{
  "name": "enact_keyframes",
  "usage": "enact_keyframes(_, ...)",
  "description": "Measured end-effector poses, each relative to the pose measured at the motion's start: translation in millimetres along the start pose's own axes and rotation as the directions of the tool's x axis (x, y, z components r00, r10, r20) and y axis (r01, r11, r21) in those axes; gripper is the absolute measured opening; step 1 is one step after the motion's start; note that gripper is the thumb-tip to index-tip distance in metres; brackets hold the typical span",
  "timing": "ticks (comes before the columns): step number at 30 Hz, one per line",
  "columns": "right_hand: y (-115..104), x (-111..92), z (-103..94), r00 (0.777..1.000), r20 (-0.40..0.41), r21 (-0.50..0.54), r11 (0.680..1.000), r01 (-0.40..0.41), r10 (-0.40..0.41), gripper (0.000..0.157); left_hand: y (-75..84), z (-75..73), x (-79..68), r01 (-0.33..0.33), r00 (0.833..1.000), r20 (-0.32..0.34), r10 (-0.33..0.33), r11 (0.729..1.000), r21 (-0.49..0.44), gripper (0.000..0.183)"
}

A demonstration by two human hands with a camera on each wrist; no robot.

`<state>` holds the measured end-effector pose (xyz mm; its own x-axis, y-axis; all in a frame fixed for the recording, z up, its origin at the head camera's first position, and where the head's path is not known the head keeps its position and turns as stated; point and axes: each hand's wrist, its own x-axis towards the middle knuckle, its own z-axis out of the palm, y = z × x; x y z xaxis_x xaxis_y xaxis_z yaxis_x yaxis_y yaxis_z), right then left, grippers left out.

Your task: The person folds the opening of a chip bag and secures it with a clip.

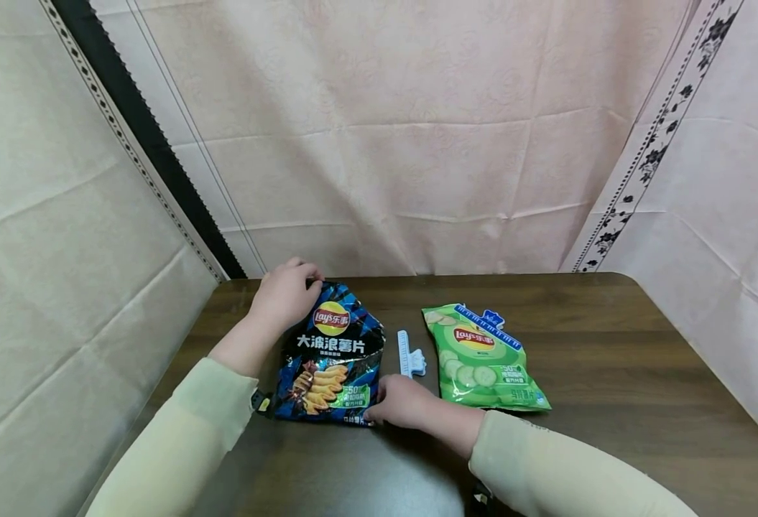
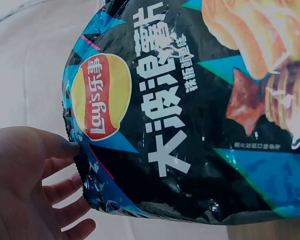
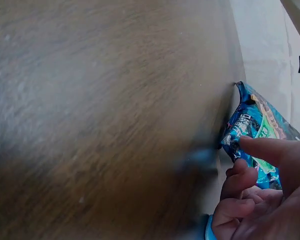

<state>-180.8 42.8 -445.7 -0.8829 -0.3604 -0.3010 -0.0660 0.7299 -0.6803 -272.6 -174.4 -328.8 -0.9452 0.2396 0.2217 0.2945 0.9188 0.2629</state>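
Observation:
A black and blue bag of potato chips (image 1: 335,352) stands tilted on the table, its printed front facing me. My left hand (image 1: 286,296) pinches its top left corner, the thumb at the crimped edge in the left wrist view, where the bag (image 2: 180,130) fills most of the picture. At the lower right corner my right hand (image 1: 407,402) pinches the bag, with the thumb on the printed side and curled fingers beneath in the right wrist view. A light blue bag clip (image 1: 405,355) lies just beyond the right hand.
To the right lies a green bag of chips (image 1: 475,362) with a dark blue clip (image 1: 488,327) across its top. The brown wooden table (image 1: 611,359) ends at a pale cloth backdrop (image 1: 430,172), and more cloth hangs at both sides.

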Motion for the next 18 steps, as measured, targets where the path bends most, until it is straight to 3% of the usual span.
enact_keyframes(8, 0.4, 0.2, -4.9, 0.999, 0.010, 0.155, 0.987, -0.032, 0.031, 0.022, 10.4, -10.7, -8.7, -0.018, 0.995, -0.094, 0.019, 1.000, 0.013, 0.020)
enact_keyframes(18, -6.0, -1.8, -13.6, 0.999, 0.012, 0.238, 0.970, -0.050, 0.049, 0.020, 16.5, -23.1, -21.8, -0.034, 0.987, -0.159, 0.036, 0.999, 0.019, 0.019)
